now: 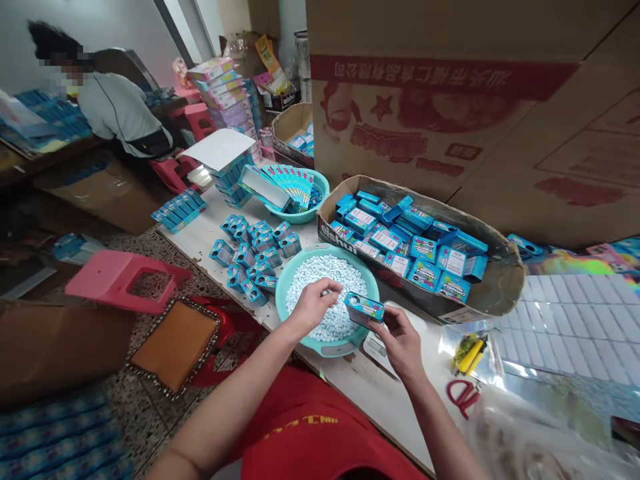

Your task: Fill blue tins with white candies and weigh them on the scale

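Observation:
My right hand (pixel 403 340) holds a small blue box (pixel 365 308) by its right end, over the right part of a turquoise basin (pixel 286 280). A round opening shows at the left end of the box. Small white pellets (pixel 325 267) fill the basin. Above them, just left of the box, is my left hand (pixel 317 303), its fingers curled and bunched towards the thumb; whether something small is between them is too small to tell. A white scale (pixel 375 348) lies partly under my right hand.
Several blue boxes (pixel 245 255) stand left of the basin. An open carton (pixel 500 290) of blue boxes is behind it, near a second basin (pixel 320 180). Red scissors (pixel 463 398) and yellow-handled cutters (pixel 473 357) lie right. A person (pixel 117 107) sits far left by a pink stool (pixel 120 277).

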A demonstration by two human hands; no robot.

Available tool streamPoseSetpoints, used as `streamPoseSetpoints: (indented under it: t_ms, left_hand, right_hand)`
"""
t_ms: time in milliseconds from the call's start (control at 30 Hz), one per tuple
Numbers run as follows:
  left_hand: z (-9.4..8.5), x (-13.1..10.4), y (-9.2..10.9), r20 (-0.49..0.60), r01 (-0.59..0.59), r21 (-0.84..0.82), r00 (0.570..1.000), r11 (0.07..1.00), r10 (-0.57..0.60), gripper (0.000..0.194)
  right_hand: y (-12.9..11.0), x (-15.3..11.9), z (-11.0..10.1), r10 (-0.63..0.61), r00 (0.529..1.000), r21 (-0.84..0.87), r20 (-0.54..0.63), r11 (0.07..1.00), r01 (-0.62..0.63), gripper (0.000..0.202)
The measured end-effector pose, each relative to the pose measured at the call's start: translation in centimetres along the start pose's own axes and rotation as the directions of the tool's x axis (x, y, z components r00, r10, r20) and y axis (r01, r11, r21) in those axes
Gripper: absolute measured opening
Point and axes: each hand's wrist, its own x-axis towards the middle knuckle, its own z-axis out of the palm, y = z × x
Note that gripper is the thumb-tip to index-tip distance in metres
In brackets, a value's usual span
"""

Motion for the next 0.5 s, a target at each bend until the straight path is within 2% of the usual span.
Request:
streamPoseSetpoints:
  t_ms: [67, 133, 233, 300, 367, 433, 500]
  left_hand:
    - [0.0, 0.0, 1.1, 0.132, -0.169, 0.255, 0.981, 0.952, 0.139, 0.017]
    - [0.2, 0.1, 1.9, 0.266, -0.308, 0.425, 0.941, 0.851, 0.208, 0.021]
    - [0.3, 0.5, 2.2, 0.344, -0.370, 0.509, 0.915, 0.777, 0.211, 0.027]
    - [0.3, 0.8, 1.9, 0.328, -0.348, 0.487, 0.923, 0.801, 0.202, 0.023]
    - [0.0, 1.2, 1.2, 0.276, -0.275, 0.418, 0.946, 0.866, 0.167, 0.016]
    - [-0.5, 1.4, 0.4, 0.184, -0.175, 0.350, 0.976, 0.920, 0.116, 0.016]
    - [-1.1, 1.2, -0.4, 0.070, -0.122, 0.369, 0.992, 0.921, 0.104, 0.022]
  right_hand:
    - [0.3, -0.1, 0.4, -0.016, 1.000, 0.001, 0.012, 1.000, 0.016, 0.039]
    - [0.5, -0.1, 0.8, -0.034, 0.999, 0.001, 0.006, 0.999, 0.034, 0.039]
    - [0.8, -0.2, 1.4, -0.038, 0.999, -0.010, -0.001, 0.999, 0.038, 0.038]
    - [0.9, -0.2, 1.5, -0.038, 0.999, -0.015, 0.006, 0.999, 0.038, 0.038]
    - [0.9, -0.2, 1.4, -0.034, 0.999, 0.010, 0.018, 0.999, 0.034, 0.036]
    - [0.8, -0.3, 1.0, -0.007, 0.999, 0.075, 0.035, 0.997, 0.004, 0.035]
    - [0.6, -0.2, 0.4, 0.031, 0.999, 0.154, 0.038, 0.987, -0.036, 0.035]
